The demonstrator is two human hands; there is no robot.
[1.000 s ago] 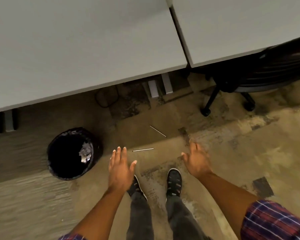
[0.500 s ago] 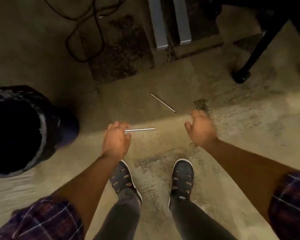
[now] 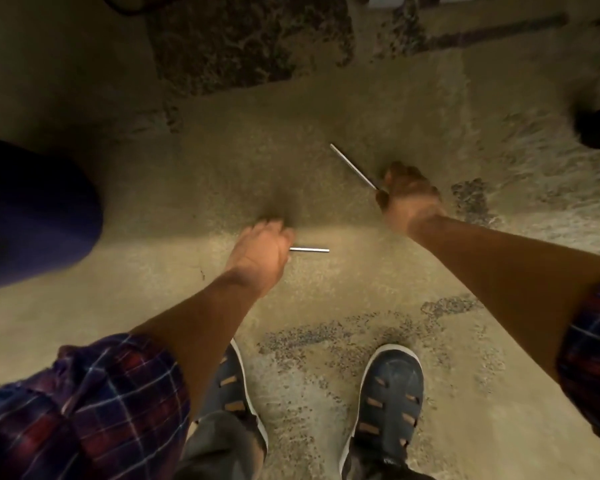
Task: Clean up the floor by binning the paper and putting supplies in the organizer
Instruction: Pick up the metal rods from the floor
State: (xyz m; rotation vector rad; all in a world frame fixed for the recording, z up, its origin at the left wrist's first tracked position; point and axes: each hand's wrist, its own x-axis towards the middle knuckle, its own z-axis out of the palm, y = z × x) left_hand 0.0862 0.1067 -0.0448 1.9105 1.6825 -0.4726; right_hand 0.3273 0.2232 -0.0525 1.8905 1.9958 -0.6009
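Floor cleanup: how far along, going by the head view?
Done: nothing confirmable; the bin is only partly in frame, contents unseen. In hand: the left hand closes on one thin silver stick, the right hand on the second stick; both look pinched at one end, still low at the floor. Left: lift both, carry to the organizer, which is out of view.

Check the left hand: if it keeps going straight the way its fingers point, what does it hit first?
The left hand points up-frame and slightly right, its fingers already at the near end of the horizontal silver rod. Past that, only bare floor as far as the picture shows. The angled rod lies off to the right, though depth is unclear.
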